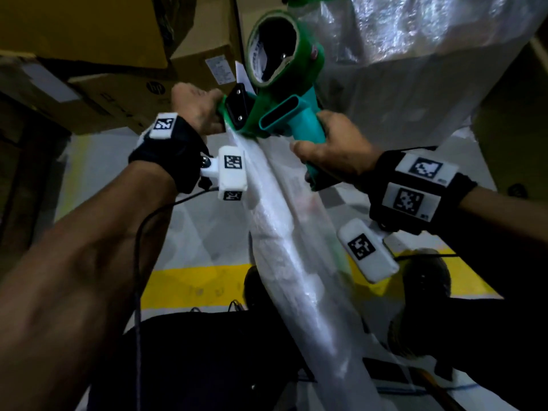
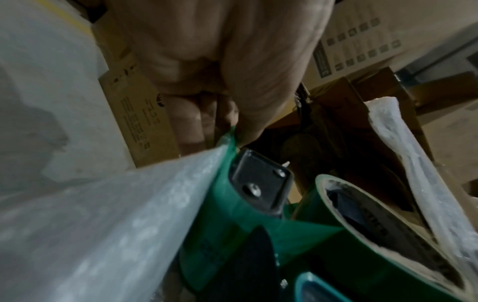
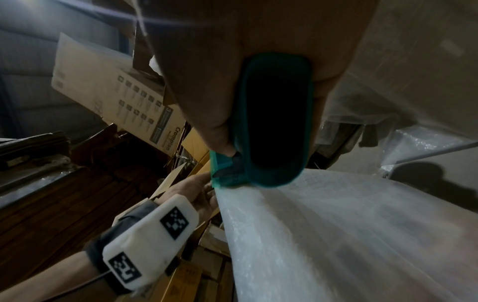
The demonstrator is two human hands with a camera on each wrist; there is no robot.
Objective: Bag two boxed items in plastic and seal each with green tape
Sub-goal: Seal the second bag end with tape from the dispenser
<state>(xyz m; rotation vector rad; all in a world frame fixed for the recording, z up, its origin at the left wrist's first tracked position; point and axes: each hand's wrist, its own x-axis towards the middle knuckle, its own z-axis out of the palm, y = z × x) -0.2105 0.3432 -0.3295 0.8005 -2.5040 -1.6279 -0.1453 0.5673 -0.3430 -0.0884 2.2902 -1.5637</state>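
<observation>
Hands (image 1: pixel 195 109) — tape dispenser (image 1: pixel 275 114) — bag (image 1: pixel 284 232)

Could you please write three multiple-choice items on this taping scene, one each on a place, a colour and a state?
1. Where is the tape dispenser?
A. at the top edge of the plastic-wrapped package
B. on the floor
C. on a cardboard box

2. What colour is the tape roll?
A. brown
B. green
C. clear

3. What is the right hand doing?
A. hanging open
B. pressing flat on the plastic
C. gripping the dispenser's handle

Answers: 1 A, the head view shows its nose on the package's upper end beside the left hand; 2 B, the roll is green in the head and left wrist views; 3 C, its fingers curl round the teal handle.
</observation>
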